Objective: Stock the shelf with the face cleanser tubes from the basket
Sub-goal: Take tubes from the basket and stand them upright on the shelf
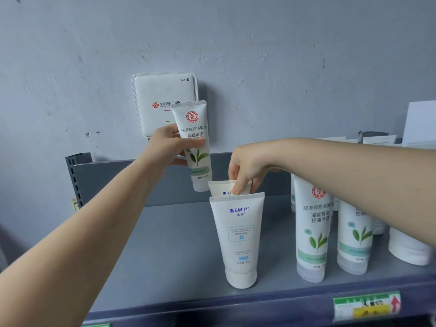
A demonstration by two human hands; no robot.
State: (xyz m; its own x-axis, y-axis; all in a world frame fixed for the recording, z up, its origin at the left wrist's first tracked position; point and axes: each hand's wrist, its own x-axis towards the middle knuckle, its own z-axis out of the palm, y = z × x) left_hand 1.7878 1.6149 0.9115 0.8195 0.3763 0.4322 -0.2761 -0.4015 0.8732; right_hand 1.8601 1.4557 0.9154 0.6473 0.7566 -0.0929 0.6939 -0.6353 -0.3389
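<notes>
Two tubes are in play at once, so I read this as the middle of stocking: my left hand (169,145) grips a green-leaf tube (194,147) round its middle, cap end down, held in the air above the back of the shelf (165,244) and in front of a white wifi box (162,102) on the wall. My right hand (243,171) reaches down and pinches the top edge of a rear white tube (221,188), which stands directly behind the front white tube (239,239) with blue lettering; whether the two touch I cannot tell. More green-leaf tubes (311,227) stand upright toward the right end of the shelf, partly hidden by my right forearm. The basket is out of view, so I cannot say how many remain. By my judgement, the rear tube needs settling square on its cap before I release it, gently, since a nudge forward could topple the one in front. Then the tube in my left hand wants an upright spot, probably on the bare stretch left of the white pair or with its own kind to the right. A price tag (366,305) sits on the front edge.
</notes>
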